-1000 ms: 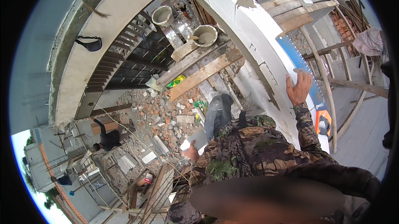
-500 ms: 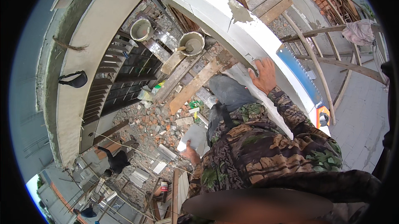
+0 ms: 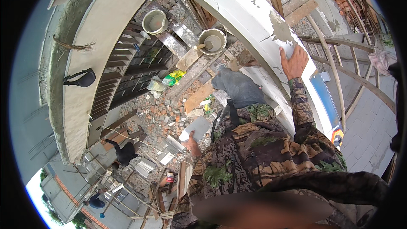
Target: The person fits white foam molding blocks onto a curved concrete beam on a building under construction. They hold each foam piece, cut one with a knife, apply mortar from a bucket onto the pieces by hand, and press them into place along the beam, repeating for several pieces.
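My left hand (image 3: 193, 145) is closed on a flat pale grey slab (image 3: 196, 129), thumb across its face, low in front of my body. Its exact kind I cannot make out. With fingers apart, my right hand (image 3: 295, 62) lies on top of the white block wall (image 3: 243, 14), beside a patch of grey mortar (image 3: 280, 28). A handsaw (image 3: 325, 97) with a blue blade and an orange-black handle rests along the wall top, nearer to me than that hand.
Below stand two buckets, one with grey mortar and a scoop (image 3: 213, 42), the other pale (image 3: 154, 22). Planks (image 3: 178, 82) cross above brick rubble (image 3: 159, 118). Poles (image 3: 326, 55) stand beyond the wall. Two other people, one in black (image 3: 125, 152), are at the lower left.
My right hand has moved farther out along the wall top, up to the mortar patch. The slab stays in my left hand and now shows its face more broadly. The view has shifted.
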Demonstrator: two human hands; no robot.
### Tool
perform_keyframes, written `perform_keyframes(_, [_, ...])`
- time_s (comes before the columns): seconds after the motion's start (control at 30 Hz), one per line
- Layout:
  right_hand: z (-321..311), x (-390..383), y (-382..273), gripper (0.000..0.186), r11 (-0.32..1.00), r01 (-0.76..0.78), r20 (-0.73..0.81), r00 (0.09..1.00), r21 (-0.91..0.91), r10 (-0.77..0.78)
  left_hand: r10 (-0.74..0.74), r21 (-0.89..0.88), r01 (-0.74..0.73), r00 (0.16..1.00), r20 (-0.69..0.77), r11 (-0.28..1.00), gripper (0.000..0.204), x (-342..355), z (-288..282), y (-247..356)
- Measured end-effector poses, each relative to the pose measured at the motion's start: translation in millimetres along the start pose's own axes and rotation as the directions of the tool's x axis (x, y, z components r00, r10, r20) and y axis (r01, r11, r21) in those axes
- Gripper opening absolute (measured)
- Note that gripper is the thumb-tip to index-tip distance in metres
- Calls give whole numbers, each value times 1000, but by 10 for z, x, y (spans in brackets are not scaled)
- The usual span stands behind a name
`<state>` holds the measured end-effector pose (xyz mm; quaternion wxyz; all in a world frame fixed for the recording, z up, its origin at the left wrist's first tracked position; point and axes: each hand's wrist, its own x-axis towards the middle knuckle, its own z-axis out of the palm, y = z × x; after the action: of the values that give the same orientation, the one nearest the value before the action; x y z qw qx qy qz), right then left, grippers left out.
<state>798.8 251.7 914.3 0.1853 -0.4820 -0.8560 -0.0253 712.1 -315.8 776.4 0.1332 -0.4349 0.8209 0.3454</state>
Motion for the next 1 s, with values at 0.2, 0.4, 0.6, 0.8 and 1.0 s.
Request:
perform_keyframes(0.2, [128,-10,-67,60,989,-90,22,995,-114,93,23,-225,-6,997,76,974,97,291,181,912])
perform_keyframes(0.4, [116,7,-52,52,983,-141,75,986,-114,150,148,-458,-30,963,224,888,75,349,317,2056])
perform_keyframes(0.6, [-75,151,-150,45,981,-187,120,974,-48,191,341,-683,74,825,451,726,64,195,444,3060])
perform_keyframes(0.8, [-406,624,-1019,29,830,-46,64,998,555,12,537,-752,120,629,563,648,67,-54,544,3988])
perform_keyframes(1.0, [-446,1310,-2249,64,489,-365,534,803,792,-265,639,-698,259,284,715,667,70,-522,915,4971])
